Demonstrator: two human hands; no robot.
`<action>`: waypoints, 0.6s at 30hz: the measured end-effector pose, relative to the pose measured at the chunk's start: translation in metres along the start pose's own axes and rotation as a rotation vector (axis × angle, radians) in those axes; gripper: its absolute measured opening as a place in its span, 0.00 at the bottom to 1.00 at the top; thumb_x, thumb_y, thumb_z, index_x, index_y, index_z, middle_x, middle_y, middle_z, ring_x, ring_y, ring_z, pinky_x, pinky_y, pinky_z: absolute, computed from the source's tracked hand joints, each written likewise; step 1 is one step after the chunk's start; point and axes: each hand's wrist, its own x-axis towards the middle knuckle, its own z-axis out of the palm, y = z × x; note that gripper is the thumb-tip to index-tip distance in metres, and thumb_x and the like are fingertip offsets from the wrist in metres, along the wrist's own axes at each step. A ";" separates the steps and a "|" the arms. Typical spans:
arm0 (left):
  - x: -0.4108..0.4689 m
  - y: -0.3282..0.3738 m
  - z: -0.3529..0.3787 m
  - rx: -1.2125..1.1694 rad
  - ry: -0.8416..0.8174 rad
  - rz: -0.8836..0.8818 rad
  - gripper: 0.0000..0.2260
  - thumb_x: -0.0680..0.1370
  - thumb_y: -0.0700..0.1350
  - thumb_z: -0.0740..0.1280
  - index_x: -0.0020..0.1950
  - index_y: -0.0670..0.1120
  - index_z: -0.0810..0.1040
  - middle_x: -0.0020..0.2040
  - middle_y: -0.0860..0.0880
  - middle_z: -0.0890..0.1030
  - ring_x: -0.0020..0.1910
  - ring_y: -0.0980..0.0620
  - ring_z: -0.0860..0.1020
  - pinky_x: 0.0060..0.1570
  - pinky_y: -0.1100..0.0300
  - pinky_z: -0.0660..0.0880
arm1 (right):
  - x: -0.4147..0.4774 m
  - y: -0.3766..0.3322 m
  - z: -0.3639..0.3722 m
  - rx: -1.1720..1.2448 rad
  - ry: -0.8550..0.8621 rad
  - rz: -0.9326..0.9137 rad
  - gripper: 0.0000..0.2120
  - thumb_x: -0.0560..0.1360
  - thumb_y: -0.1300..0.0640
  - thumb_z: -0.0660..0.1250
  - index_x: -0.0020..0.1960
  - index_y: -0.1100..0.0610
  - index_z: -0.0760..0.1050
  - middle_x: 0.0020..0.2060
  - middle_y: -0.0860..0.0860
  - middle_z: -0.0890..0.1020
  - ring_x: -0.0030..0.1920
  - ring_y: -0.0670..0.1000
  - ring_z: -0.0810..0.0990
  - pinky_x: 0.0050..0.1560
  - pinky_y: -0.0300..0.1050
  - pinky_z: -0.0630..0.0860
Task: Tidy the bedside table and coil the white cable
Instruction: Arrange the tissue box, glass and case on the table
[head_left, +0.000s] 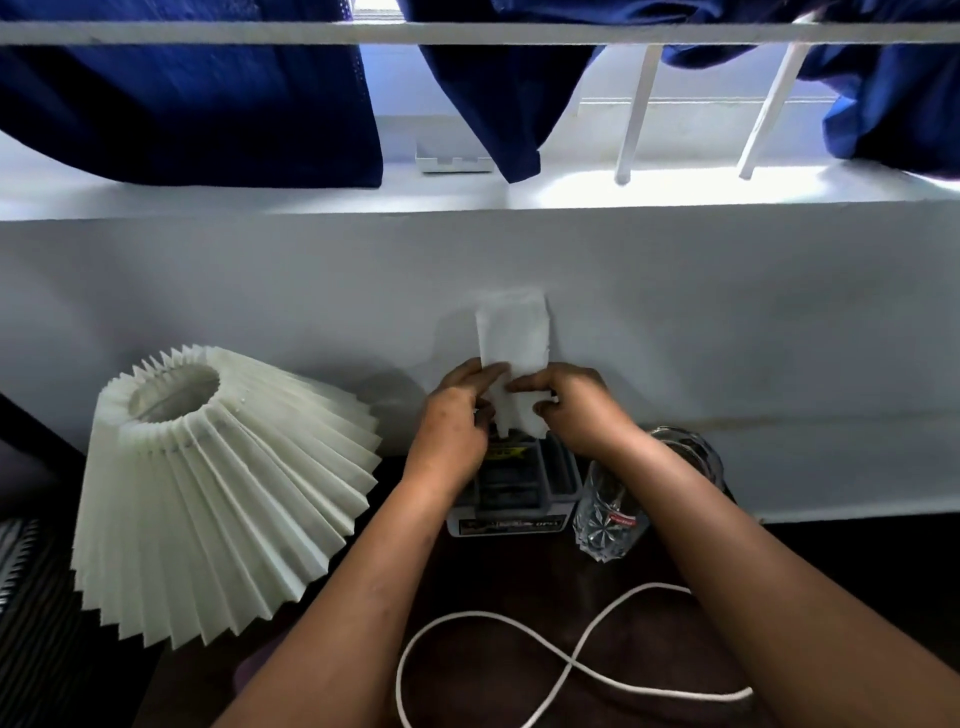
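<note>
Spanning the lower view: dark worktop (493, 582). Pleated white lampshade (223, 488) on its left side. White cable (570, 666) uncoiled, lying in a loose figure-eight on the near worktop between the forearms. Grey box (519, 499) at the back by the wall; cut glass (608, 519) just beside it, right. Left hand (452, 421) and right hand (576, 410) above the box, fingers of both pinching an upright white paper sheet (511, 338).
</note>
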 end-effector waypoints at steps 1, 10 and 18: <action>-0.001 -0.002 0.000 0.029 0.000 0.021 0.27 0.73 0.27 0.61 0.66 0.51 0.73 0.69 0.49 0.69 0.62 0.50 0.75 0.58 0.75 0.66 | 0.000 -0.001 0.001 0.005 -0.003 0.001 0.20 0.74 0.70 0.60 0.61 0.54 0.77 0.65 0.53 0.75 0.65 0.53 0.72 0.60 0.33 0.65; -0.009 -0.021 0.000 0.092 -0.055 -0.005 0.25 0.74 0.29 0.59 0.68 0.48 0.71 0.72 0.44 0.67 0.71 0.47 0.66 0.67 0.65 0.61 | 0.006 -0.018 0.010 -0.188 -0.224 0.134 0.24 0.74 0.73 0.56 0.65 0.54 0.73 0.63 0.58 0.74 0.63 0.57 0.74 0.62 0.47 0.72; -0.014 -0.028 0.002 0.185 -0.043 0.005 0.16 0.76 0.34 0.61 0.62 0.45 0.76 0.62 0.43 0.77 0.61 0.47 0.74 0.55 0.70 0.63 | 0.014 -0.025 0.014 -0.140 -0.314 0.282 0.15 0.76 0.65 0.58 0.61 0.60 0.75 0.61 0.58 0.76 0.59 0.57 0.76 0.58 0.45 0.72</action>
